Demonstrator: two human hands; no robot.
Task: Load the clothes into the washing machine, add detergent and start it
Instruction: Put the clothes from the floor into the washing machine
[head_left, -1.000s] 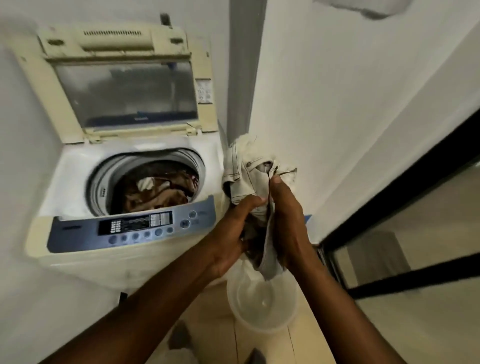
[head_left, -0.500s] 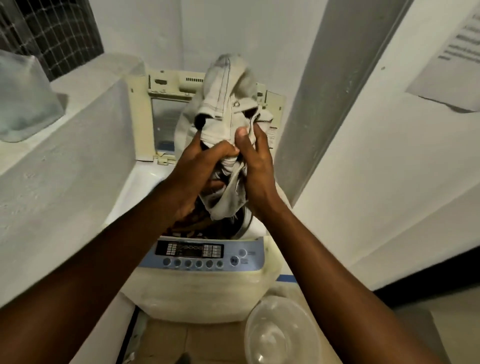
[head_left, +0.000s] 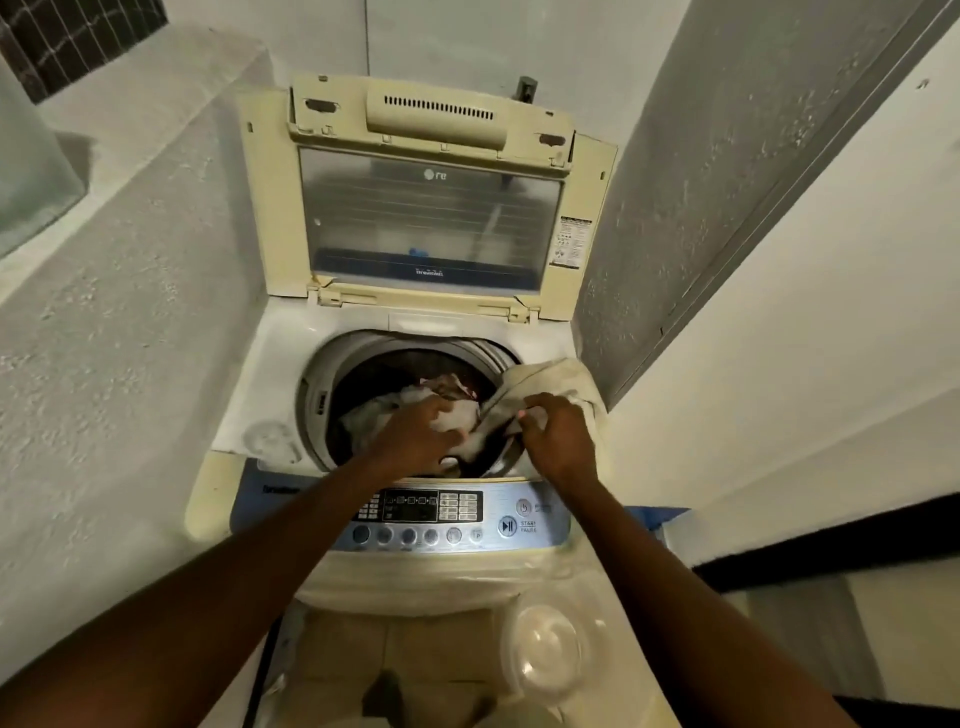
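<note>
Garment (head_left: 561, 376) drapes the drum (head_left: 317, 400) rim; lid (head_left: 431, 208) raised behind, clear basin (head_left: 545, 649) below.

Single head view, looking steeply down, close above the open washing machine (head_left: 415, 322)

Matt, yellowed cream plastic washing-machine lid (head_left: 431, 111); creased off-white cloth garment (head_left: 550, 379) at 3 o'clock of grey plastic drum rim (head_left: 318, 400); rough plaster wall (head_left: 130, 312); glossy clear plastic bowl (head_left: 545, 649).

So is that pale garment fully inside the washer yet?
Only partly. The pale garment lies draped over the right rim of the drum, its lower end hanging inside, held by the right hand.
</note>
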